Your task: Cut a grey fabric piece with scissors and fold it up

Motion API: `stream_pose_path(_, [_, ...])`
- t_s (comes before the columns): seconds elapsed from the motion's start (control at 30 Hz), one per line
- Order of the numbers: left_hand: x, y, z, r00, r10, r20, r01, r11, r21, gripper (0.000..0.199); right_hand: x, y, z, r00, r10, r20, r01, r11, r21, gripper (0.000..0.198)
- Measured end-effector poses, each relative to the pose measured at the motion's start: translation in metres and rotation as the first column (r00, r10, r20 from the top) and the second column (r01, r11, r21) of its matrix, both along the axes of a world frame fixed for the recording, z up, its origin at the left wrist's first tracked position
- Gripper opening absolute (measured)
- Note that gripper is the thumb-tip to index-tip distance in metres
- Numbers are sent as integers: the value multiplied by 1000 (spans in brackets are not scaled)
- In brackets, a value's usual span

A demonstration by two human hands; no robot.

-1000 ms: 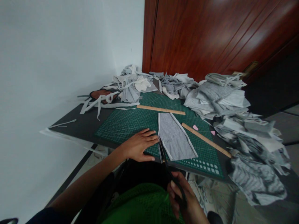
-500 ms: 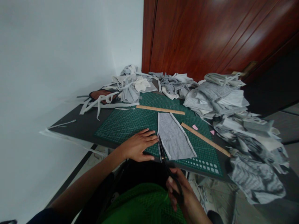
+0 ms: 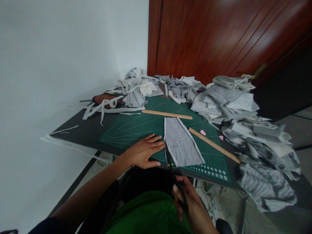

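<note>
The right hand (image 3: 191, 199) — fingers curled round the scissors (image 3: 170, 165) — has edged left, while the left hand (image 3: 145, 152) stays flat, fingers parted, beside the grey cloth (image 3: 182, 143).

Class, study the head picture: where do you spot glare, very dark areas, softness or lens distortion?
Head view: pale glare on the wooden door; very dark area at right, beyond the fabric pile; little detail in the black scissors in the right hand; far ruler too soft to read; splayed table edges suggest wide-angle distortion.
</note>
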State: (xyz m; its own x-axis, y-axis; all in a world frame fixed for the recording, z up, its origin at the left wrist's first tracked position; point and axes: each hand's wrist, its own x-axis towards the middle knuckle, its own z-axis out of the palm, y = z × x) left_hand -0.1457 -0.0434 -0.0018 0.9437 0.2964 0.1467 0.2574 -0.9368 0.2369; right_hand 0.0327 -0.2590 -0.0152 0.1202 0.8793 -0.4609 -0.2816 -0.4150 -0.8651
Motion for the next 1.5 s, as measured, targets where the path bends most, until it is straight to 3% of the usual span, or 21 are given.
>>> stream_pose_path(0.27, [-1,0,-1,1000,0,7,0,1000,-3,69,-1,-2,-9,1000,-24,1,24,1000,0,59])
stream_pose_path(0.8, [0,-1,2,1000,-10,23,10,1000,11,64,-5,-3,4,995,19,95,-17,1000,-16,54])
stream_pose_path(1.5, [-1,-1,1,1000,-7,20,7,1000,5,62,0,-5,3,997,64,50,-65,998,16,53])
